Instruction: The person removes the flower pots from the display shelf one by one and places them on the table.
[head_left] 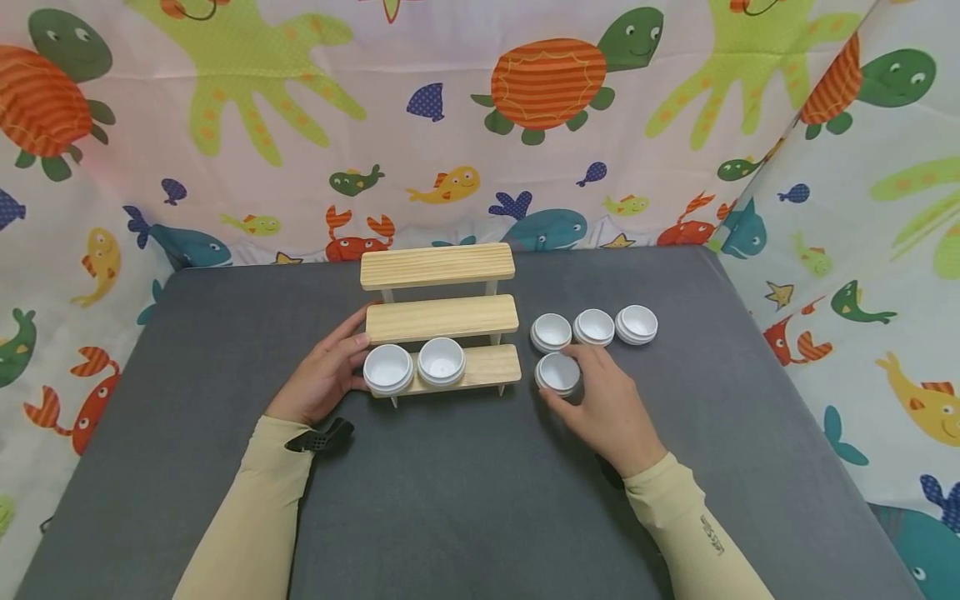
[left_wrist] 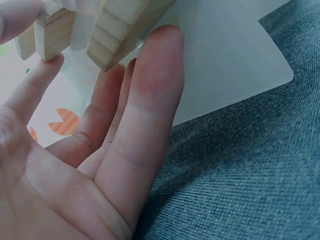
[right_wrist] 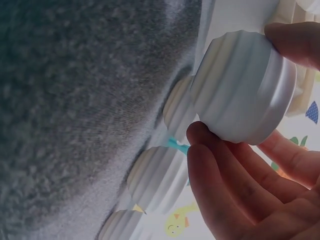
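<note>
My right hand (head_left: 609, 404) grips a small white ribbed cup (head_left: 558, 375) between thumb and fingers, to the right of a three-tier wooden stand (head_left: 442, 318). In the right wrist view the thumb and fingertips press opposite sides of the cup (right_wrist: 245, 87); whether its base touches the cloth I cannot tell. At the stand's left end, my left hand (head_left: 322, 375) holds the middle shelf's end between thumb and index finger. The other fingers (left_wrist: 150, 100) reach along the translucent side panel (left_wrist: 225, 70). Two white cups (head_left: 388, 369) (head_left: 441, 362) sit on the lowest shelf.
Three more white cups (head_left: 551, 332) (head_left: 594, 327) (head_left: 636, 324) stand in a row on the grey cloth (head_left: 465, 500), just beyond the right hand. A curtain (head_left: 435, 67) printed with sea animals encloses the back and sides of the table.
</note>
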